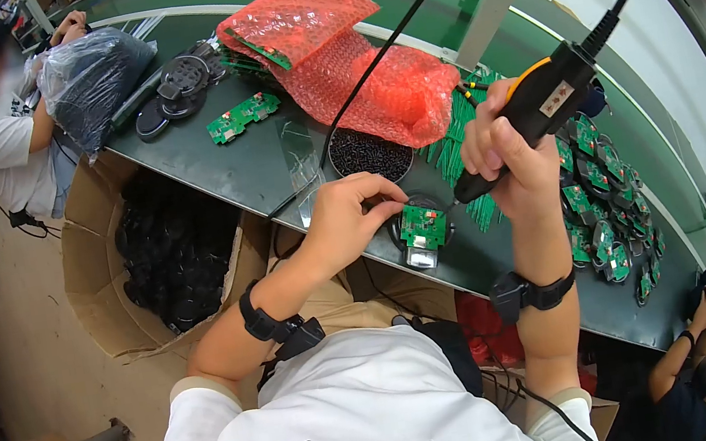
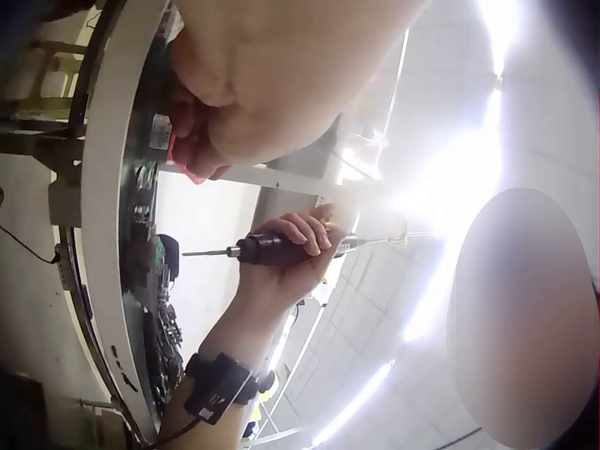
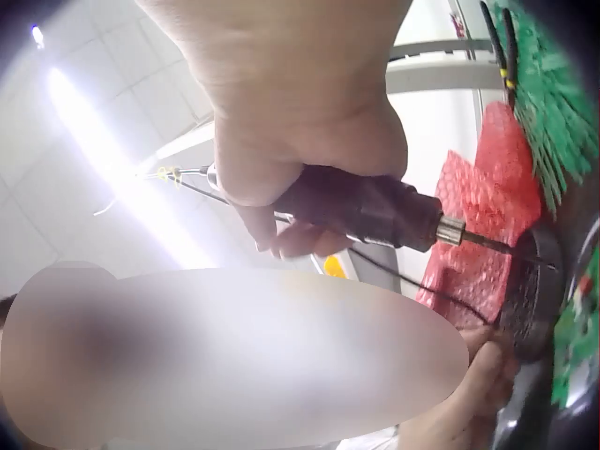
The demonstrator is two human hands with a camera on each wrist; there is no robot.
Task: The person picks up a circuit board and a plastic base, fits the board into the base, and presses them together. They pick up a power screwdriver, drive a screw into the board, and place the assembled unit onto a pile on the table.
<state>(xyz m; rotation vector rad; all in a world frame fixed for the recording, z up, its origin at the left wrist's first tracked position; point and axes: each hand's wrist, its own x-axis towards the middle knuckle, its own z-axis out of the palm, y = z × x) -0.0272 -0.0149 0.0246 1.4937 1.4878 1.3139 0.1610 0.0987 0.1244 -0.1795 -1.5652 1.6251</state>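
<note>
A green circuit board (image 1: 423, 227) sits in a black round housing at the bench's front edge, with a clear rectangular window (image 1: 422, 258) below it. My left hand (image 1: 351, 216) is at the board's upper left corner, thumb and forefinger tips brought close together; I cannot tell what is between them. My right hand (image 1: 508, 147) grips a black electric screwdriver (image 1: 546, 96), its nose pointing down and left toward the board. In the right wrist view the screwdriver's thin bit (image 3: 497, 246) overlaps a dark round dish. A dish of small black screws (image 1: 371, 156) stands just beyond the board.
Red bubble wrap (image 1: 407, 94) lies behind the screws, beside green wires (image 1: 448, 154). Boards in housings (image 1: 596, 184) are heaped at right. Another board (image 1: 244, 117) and black round parts (image 1: 184, 77) lie left. A carton of black parts (image 1: 170, 248) stands below. Other people sit nearby.
</note>
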